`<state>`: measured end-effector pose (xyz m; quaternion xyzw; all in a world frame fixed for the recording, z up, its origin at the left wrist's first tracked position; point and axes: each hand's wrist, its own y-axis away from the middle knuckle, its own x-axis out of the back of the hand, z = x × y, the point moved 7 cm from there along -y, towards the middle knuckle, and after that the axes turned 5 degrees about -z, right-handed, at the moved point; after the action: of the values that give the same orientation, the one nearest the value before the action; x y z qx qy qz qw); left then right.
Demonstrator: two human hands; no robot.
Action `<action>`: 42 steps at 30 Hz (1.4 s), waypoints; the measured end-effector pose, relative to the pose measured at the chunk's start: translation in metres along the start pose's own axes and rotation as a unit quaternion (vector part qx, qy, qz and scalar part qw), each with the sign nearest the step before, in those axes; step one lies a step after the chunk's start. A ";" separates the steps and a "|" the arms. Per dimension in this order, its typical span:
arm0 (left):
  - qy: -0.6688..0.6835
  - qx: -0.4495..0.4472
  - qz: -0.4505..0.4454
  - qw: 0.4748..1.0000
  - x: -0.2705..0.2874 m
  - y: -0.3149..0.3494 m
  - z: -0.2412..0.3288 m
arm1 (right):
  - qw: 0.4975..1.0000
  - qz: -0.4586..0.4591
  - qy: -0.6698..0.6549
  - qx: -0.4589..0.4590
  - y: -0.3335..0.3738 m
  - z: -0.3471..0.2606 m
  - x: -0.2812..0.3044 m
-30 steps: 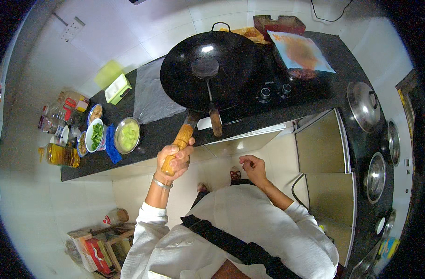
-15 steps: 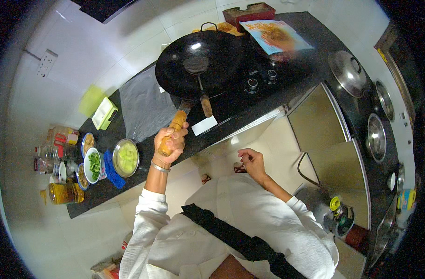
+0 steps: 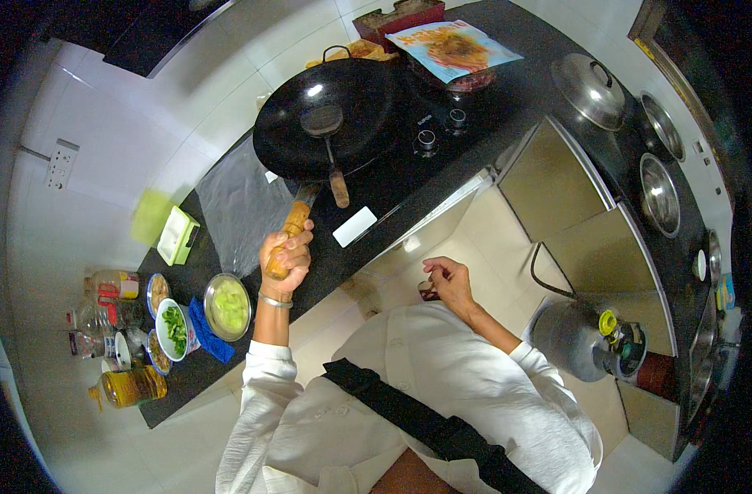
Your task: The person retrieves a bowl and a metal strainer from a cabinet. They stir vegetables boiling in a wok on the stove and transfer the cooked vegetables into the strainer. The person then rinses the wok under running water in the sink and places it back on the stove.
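My left hand point(image 3: 287, 260) is closed round the wooden handle point(image 3: 297, 217) of a black wok point(image 3: 359, 99). The wok sits over the stove, tipped slightly in view. A spatula point(image 3: 323, 123) with a wooden grip rests in it, blade down, its grip point(image 3: 339, 188) hanging over the near rim beside my left hand. My right hand point(image 3: 448, 284) hovers in front of my body, away from the counter; its fingers are loosely bent and apart, with nothing seen in them. Close to my left wrist stands a metal bowl of pale green vegetable pieces point(image 3: 228, 306).
Left on the counter are a bowl of chopped greens point(image 3: 175, 331), a blue cloth point(image 3: 210, 336), an oil bottle point(image 3: 133, 386) and a green-white box point(image 3: 178, 235). Stove knobs point(image 3: 425, 142), a printed packet point(image 3: 454, 49) and a pot lid point(image 3: 590, 90) are right. A gas cylinder point(image 3: 569, 339) stands below.
The whole view has shifted, so counter things appear displaced. My left hand keeps its hold on the wok handle, and the spatula still rests in the wok. My right hand stays about where it was.
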<state>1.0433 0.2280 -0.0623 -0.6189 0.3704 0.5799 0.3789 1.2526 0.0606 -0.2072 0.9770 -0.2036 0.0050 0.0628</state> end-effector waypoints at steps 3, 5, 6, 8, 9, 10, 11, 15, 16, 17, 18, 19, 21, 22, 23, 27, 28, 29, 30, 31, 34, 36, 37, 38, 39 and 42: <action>0.002 -0.006 0.006 1.000 0.000 0.002 0.003 | 1.000 0.005 -0.001 0.001 -0.001 -0.003 0.001; 0.004 -0.001 0.005 1.000 0.001 0.003 0.005 | 1.000 0.010 0.007 0.003 -0.002 0.000 0.001; 0.005 0.002 0.004 1.000 0.002 0.003 0.006 | 1.000 0.012 0.008 0.002 -0.002 -0.002 0.002; 0.002 0.005 -0.002 1.000 0.003 0.006 0.006 | 1.000 0.015 0.012 0.002 -0.003 -0.007 0.002; 0.000 0.007 -0.005 1.000 0.003 0.006 0.007 | 1.000 0.013 0.011 -0.002 -0.004 -0.005 0.001; -0.001 0.004 -0.005 1.000 0.003 0.006 0.007 | 1.000 0.011 0.011 -0.005 -0.005 -0.004 0.001; -0.001 0.001 -0.005 1.000 0.004 0.007 0.008 | 1.000 0.009 0.011 -0.009 -0.006 -0.001 0.001; -0.003 -0.008 0.001 1.000 0.004 0.006 0.010 | 1.000 0.005 0.010 -0.011 -0.008 0.003 0.001; -0.001 -0.007 0.004 1.000 0.003 0.007 0.010 | 1.000 0.005 0.012 -0.009 -0.008 0.001 0.001; 0.002 -0.006 0.007 1.000 0.002 0.007 0.011 | 1.000 0.005 0.014 -0.007 -0.009 0.000 0.001; 0.004 -0.005 0.010 1.000 0.002 0.008 0.012 | 1.000 -0.004 0.019 -0.016 -0.009 -0.001 0.001; 0.002 -0.006 0.010 1.000 0.002 0.008 0.014 | 0.999 -0.012 0.023 -0.025 -0.008 -0.002 0.001; -0.001 -0.008 0.008 1.000 0.003 0.010 0.017 | 0.998 -0.023 0.025 -0.051 -0.007 -0.001 0.002; -0.006 -0.011 0.010 1.000 0.004 0.011 0.018 | 0.997 -0.024 0.022 -0.067 -0.006 0.000 0.002; -0.010 -0.013 0.012 1.000 0.005 0.012 0.019 | 0.996 -0.025 0.020 -0.085 -0.005 0.002 0.003; -0.018 -0.015 0.012 1.000 0.006 0.011 0.018 | 0.999 -0.035 0.031 -0.027 -0.010 0.017 0.002; -0.022 -0.022 0.017 0.999 0.006 0.011 0.018 | 0.998 -0.041 0.045 -0.023 -0.012 0.018 0.002; -0.023 -0.028 0.020 0.999 0.008 0.012 0.017 | 0.997 -0.046 0.062 -0.019 -0.013 0.016 0.001; -0.024 -0.035 0.023 0.999 0.009 0.013 0.017 | 0.997 -0.039 0.060 -0.015 -0.014 0.014 0.001; -0.016 -0.040 0.025 0.999 0.009 0.013 0.017 | 0.998 -0.031 0.058 -0.011 -0.016 0.011 0.000; -0.098 -0.057 0.008 0.994 0.013 0.012 0.024 | 0.998 -0.028 0.029 -0.039 -0.027 -0.002 -0.003; -0.114 -0.070 0.031 0.991 0.015 0.010 0.022 | 0.999 -0.017 0.040 0.013 -0.044 -0.007 -0.001; -0.122 -0.078 0.043 0.989 0.017 0.010 0.022 | 0.998 -0.030 0.047 0.023 -0.051 -0.010 0.000; -0.151 -0.078 0.052 0.984 0.027 0.014 0.028 | 0.997 -0.045 0.053 0.034 -0.059 -0.020 0.000; -0.161 -0.078 0.058 0.982 0.025 0.015 0.026 | 0.995 -0.059 0.060 0.045 -0.068 -0.027 0.001; -0.184 -0.062 0.054 0.979 0.026 0.016 0.019 | 0.992 -0.045 0.095 0.068 -0.099 -0.043 0.010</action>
<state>1.0220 0.2373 -0.0897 -0.5029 0.2906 0.7255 0.3691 1.3015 0.1523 -0.1761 0.9823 -0.1518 0.1091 0.0151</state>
